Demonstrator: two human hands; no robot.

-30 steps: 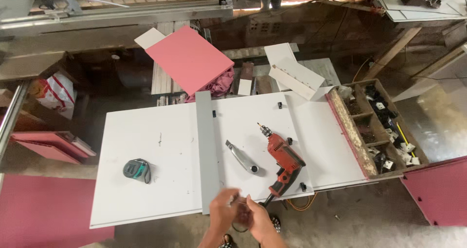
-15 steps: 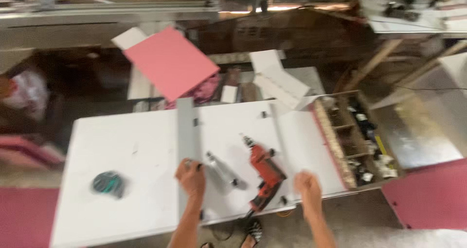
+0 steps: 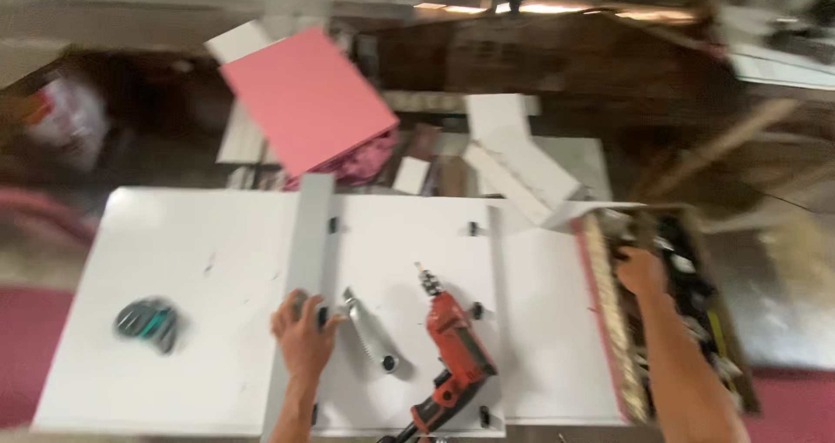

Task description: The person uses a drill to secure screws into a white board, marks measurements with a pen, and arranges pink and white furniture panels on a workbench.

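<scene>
Your left hand (image 3: 304,334) lies palm down, fingers spread, on the long pale grey upright strip (image 3: 304,278) that runs front to back across the flat white panel (image 3: 200,304); it presses on the strip rather than closing around anything. The strip is narrow and straight-edged, set between two white sections, with small black fittings (image 3: 332,226) along its right edge. Your right hand (image 3: 642,271) reaches into the open wooden tray of dark small parts (image 3: 696,304) at the panel's right edge; the picture is blurred and I cannot tell whether its fingers have closed on anything. Just right of your left hand lies a slim silver metal handle piece (image 3: 370,334), and beside that a red-and-black power drill (image 3: 454,347), bit pointing away from you. A dark teal-marked tape measure (image 3: 148,323) sits well apart to the left. A pink square board (image 3: 306,99) lies tilted beyond the panel.
</scene>
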